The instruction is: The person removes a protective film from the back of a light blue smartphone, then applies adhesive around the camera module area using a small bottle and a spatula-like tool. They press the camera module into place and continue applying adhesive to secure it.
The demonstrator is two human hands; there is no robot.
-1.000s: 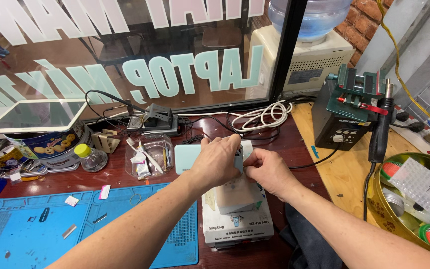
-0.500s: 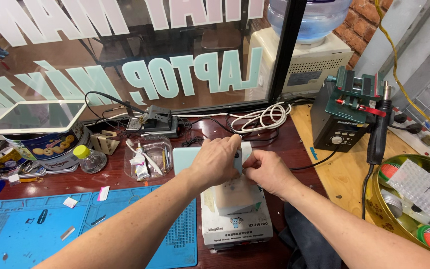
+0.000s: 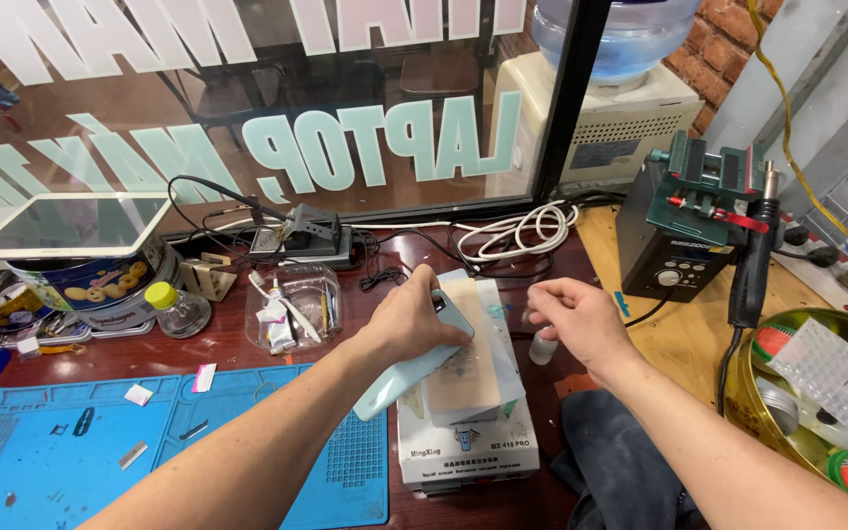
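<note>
1. Two bare forearms enter from the bottom edge, no sleeves visible up to where the picture cuts them off.
2. Left hand point(image 3: 412, 319): no glove, no ring, no watch or band at the wrist.
3. Right hand point(image 3: 573, 319): also bare, no glove, ring or wristband.
4. Nails short, unpainted as far as visible.
5. No marks or tape on either arm.

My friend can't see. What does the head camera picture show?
A person's left hand lifts a pale green phone off a white box-shaped machine on a dark wooden bench. Their right hand hovers empty beside it, near a blue mat.
</note>
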